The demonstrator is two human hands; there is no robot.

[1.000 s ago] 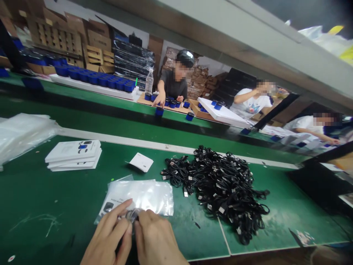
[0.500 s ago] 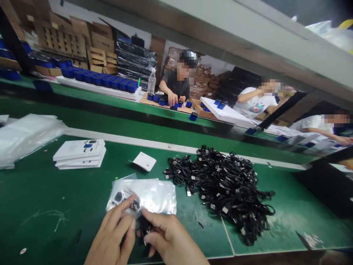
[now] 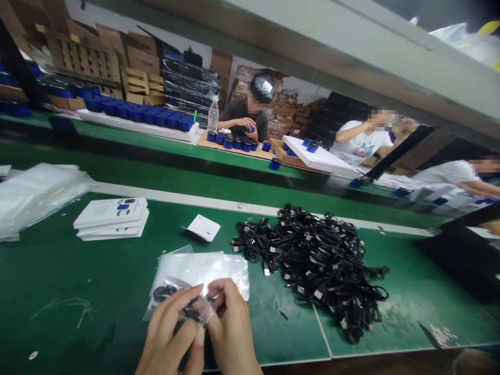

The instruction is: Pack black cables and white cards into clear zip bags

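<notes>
Left hand: I'm pinching bag mouth.
Right hand: pinching same edge.
Bag: counter, 6 o'clock; light, slippery, floppy; I'd grip the rim.
Cable pile: 3 o'clock of bag.

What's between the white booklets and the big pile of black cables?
One small white card lies on the green table, shown by the head view.

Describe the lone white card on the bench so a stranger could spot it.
On the green bench, look between the stack of white booklets and the heap of black cables. The small white card lies there beyond the clear bag, single and loose, not stacked like the booklets.
</notes>
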